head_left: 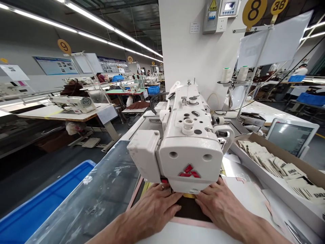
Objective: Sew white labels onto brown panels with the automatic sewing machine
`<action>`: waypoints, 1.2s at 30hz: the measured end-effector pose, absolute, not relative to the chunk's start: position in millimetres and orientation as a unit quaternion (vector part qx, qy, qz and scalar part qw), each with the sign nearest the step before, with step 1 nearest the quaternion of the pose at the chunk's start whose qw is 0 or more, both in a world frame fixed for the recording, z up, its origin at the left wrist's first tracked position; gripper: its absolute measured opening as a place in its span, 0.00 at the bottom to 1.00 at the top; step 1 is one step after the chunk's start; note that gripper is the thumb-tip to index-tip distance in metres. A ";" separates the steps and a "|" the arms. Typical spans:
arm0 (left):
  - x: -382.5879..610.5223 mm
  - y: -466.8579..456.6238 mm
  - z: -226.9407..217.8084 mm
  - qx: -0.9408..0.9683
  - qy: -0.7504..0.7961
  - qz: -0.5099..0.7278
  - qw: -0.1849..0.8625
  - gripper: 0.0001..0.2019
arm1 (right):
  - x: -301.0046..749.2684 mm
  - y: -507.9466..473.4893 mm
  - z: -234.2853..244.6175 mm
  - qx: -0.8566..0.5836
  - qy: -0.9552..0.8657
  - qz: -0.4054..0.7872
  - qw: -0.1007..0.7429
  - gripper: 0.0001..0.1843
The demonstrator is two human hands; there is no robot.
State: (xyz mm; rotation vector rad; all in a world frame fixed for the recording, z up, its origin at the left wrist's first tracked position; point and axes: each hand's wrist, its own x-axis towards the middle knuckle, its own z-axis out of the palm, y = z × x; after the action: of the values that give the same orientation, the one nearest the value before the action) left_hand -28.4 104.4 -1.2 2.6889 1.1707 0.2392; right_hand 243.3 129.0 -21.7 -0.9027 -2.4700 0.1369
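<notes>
A white industrial sewing machine (190, 159) with a red three-diamond badge stands straight in front of me. Below its head lies a piece of dark brown fabric (194, 210), with a strip of yellow (189, 195) at its far side. My left hand (157, 203) rests flat on the left of the fabric, fingers stretched toward the machine, a ring on one of them. On the right side my right hand (218, 201) presses down in the same way, thumb on the fabric. The machine head hides the needle area and some fingertips.
A long box (312, 205) of cream labels printed BIMBA stands at right, beside a tablet-like screen (289, 135). Scissors (294, 232) lie near the right front edge. Thread cones (225, 75) stand behind. At left are a blue bin (50, 203) and another sewing machine (73, 104).
</notes>
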 end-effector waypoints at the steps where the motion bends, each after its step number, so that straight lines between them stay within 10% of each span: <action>1: -28.5 103.6 -1.6 0.910 0.396 0.078 0.098 0.20 | 242.9 129.2 -22.2 -0.331 -0.909 0.049 0.248 0.07; 25: -90.0 76.3 -13.9 0.921 0.365 0.102 -0.087 0.31 | 245.6 102.8 -40.1 -0.265 -0.934 -0.104 0.217 0.23; 36: -31.4 106.0 6.4 0.936 0.338 0.042 0.093 0.30 | 234.9 96.7 -48.9 -0.271 -0.894 -0.117 0.338 0.14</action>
State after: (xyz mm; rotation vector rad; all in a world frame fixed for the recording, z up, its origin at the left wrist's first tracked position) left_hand -31.4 106.0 6.4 2.7768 1.0024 0.1243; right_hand 234.9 96.7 -48.9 -0.7056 -2.3290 -0.3057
